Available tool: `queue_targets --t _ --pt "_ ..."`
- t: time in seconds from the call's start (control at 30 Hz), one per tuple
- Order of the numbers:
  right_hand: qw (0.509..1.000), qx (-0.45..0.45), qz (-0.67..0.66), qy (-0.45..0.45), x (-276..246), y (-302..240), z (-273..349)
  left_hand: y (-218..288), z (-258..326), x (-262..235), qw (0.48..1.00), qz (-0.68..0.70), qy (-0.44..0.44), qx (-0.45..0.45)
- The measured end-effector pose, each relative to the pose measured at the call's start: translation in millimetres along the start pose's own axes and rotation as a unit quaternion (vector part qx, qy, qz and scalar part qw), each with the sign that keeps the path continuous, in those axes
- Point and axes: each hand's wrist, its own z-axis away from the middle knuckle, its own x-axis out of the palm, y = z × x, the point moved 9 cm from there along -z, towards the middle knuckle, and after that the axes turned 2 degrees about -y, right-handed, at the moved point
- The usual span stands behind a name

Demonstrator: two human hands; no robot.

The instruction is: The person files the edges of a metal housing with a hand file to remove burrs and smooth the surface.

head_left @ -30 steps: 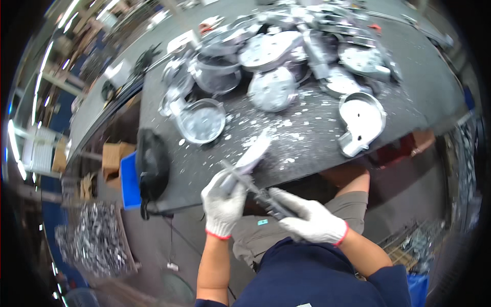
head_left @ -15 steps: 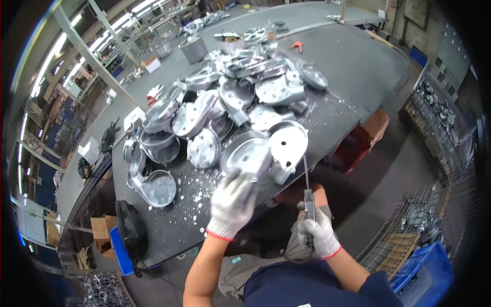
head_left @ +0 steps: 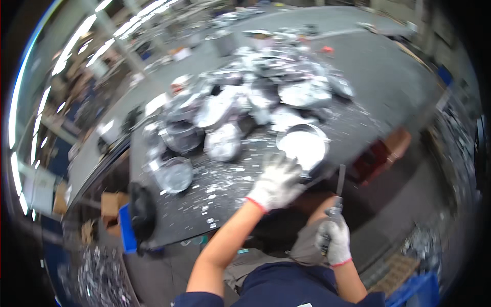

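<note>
At the table's near edge, a bright round metal casting (head_left: 305, 147) with a raised rim overlaps what looks like a second one. My left hand (head_left: 277, 182), in a white knit glove with a red cuff, is at its lower left side. Blur softens the fingers, which appear to grip the casting's edge. In my gloved right hand (head_left: 335, 239), held beyond the table edge, is a hand tool (head_left: 335, 207) with a dark grip and a long thin rod pointing up. A heap of similar castings (head_left: 263, 94) rises behind; another casting (head_left: 175, 174) lies at left.
Metal chips (head_left: 209, 197) litter the dark table (head_left: 386, 77). A black bag (head_left: 141, 210) hangs at its left corner near a blue bin (head_left: 126, 227). Below the right edge stands a red crate (head_left: 369, 162). Wire baskets of metal parts (head_left: 422, 245) stand at right.
My left hand has moved right, and the casting it held appears shifted over the one beside it. The tool's rod has come away from the casting's edge. The whole view has swung, blurring it.
</note>
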Motion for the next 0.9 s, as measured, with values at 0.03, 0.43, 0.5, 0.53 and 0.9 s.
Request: queue_targets --t 0.03,0.43,0.5,0.53,0.9 --pt "1.0 -0.024 0.001 -0.012 2.0 -3.0 -2.7 3.4 -6.8 2.9 1.0 0.013 -0.005 -0.001" --pt "0.982 -0.036 0.167 -0.08 56.3 17.2 -5.5 -257.7 317.6 -161.6 0.723 -0.176 0.288 -0.603" --pt "0.976 -0.043 0.204 -0.071 57.4 25.7 -6.3 -286.8 334.1 -168.2 0.694 -0.085 0.229 -0.677" --pt "0.972 -0.036 0.223 -0.071 68.5 27.3 -4.2 -303.2 331.7 -163.9 0.691 -0.038 0.174 -0.701" --pt "0.88 -0.166 0.419 -0.151 130.8 18.9 11.3 -239.0 291.7 -184.4 0.765 0.105 0.288 -0.567"
